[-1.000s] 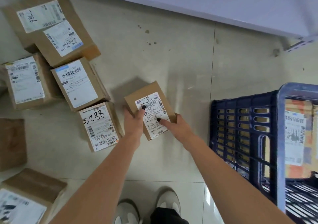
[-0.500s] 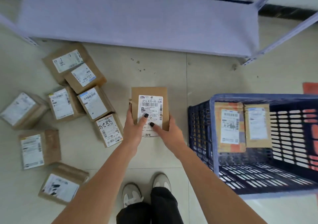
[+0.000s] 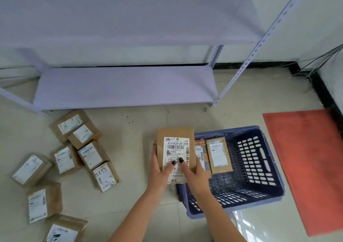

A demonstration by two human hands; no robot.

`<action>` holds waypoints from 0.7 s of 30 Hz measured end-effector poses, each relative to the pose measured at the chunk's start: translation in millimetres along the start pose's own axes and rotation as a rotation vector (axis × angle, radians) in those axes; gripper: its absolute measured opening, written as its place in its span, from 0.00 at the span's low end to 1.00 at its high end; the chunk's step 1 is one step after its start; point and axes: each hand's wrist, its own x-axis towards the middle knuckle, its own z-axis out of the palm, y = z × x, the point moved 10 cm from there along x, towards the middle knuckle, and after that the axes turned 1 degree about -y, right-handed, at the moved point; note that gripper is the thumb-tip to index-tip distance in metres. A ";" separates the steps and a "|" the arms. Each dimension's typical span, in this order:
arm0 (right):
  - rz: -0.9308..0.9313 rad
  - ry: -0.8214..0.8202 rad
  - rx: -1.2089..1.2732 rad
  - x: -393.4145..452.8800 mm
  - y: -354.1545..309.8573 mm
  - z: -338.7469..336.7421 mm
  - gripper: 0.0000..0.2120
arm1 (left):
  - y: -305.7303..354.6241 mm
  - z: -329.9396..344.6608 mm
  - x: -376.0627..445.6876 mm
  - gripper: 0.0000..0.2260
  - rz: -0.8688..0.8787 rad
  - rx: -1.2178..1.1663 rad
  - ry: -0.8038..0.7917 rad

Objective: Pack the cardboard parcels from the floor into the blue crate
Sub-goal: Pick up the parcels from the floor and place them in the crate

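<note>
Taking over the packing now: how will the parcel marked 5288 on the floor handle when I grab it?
The parcel marked 5288 is a small flat-sided cardboard box, so probably stiff and unlikely to roll. The similar held parcel is carried in the fingers of the left hand and right hand, suggesting light weight. Its glossy label may be slippery; grip the bare cardboard sides.

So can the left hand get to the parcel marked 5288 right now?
Probably not yet: the left hand and the right hand both grip the parcel held by the crate. The floor around the 5288 parcel looks clear.
</note>
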 end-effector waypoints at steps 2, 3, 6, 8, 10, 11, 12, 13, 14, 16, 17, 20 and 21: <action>-0.012 0.009 0.005 3.9 10.3 -32.9 0.18 | -11.5 34.6 1.9 0.31 -0.007 0.012 -0.015; -0.024 0.013 0.011 7.3 16.2 -52.2 0.18 | -17.7 54.1 2.4 0.31 -0.014 0.020 -0.018; -0.007 -0.013 0.005 22.6 36.8 -112.8 0.22 | -38.9 112.9 4.6 0.30 -0.039 0.048 0.023; 0.018 -0.056 -0.003 35.7 51.2 -154.6 0.29 | -55.2 155.5 7.1 0.29 -0.069 0.090 0.049; 0.026 -0.076 -0.042 50.6 61.3 -198.7 0.32 | -69.0 198.5 11.9 0.29 -0.096 0.110 0.063; 0.033 -0.086 -0.069 58.4 66.0 -219.0 0.33 | -74.3 218.5 14.7 0.30 -0.103 0.114 0.066; 0.044 -0.097 -0.096 66.2 71.6 -238.2 0.33 | -79.4 237.6 17.8 0.31 -0.111 0.117 0.068; 0.059 -0.110 -0.117 73.8 77.5 -256.3 0.34 | -84.4 256.3 20.7 0.32 -0.118 0.122 0.067; 0.077 -0.119 -0.133 80.2 83.0 -272.9 0.34 | -90.0 273.6 23.5 0.33 -0.127 0.128 0.064; 0.107 -0.117 -0.159 89.5 91.4 -303.2 0.34 | -100.6 304.1 30.6 0.33 -0.154 0.145 0.050; 0.118 -0.112 -0.161 93.8 95.5 -316.0 0.34 | -105.9 317.6 35.2 0.33 -0.166 0.153 0.038; 0.162 -0.073 -0.139 110.8 111.1 -346.2 0.33 | -119.2 348.9 52.4 0.34 -0.172 0.171 0.004; 0.176 -0.060 -0.149 117.6 116.3 -353.6 0.33 | -123.7 356.0 59.2 0.34 -0.168 0.177 -0.002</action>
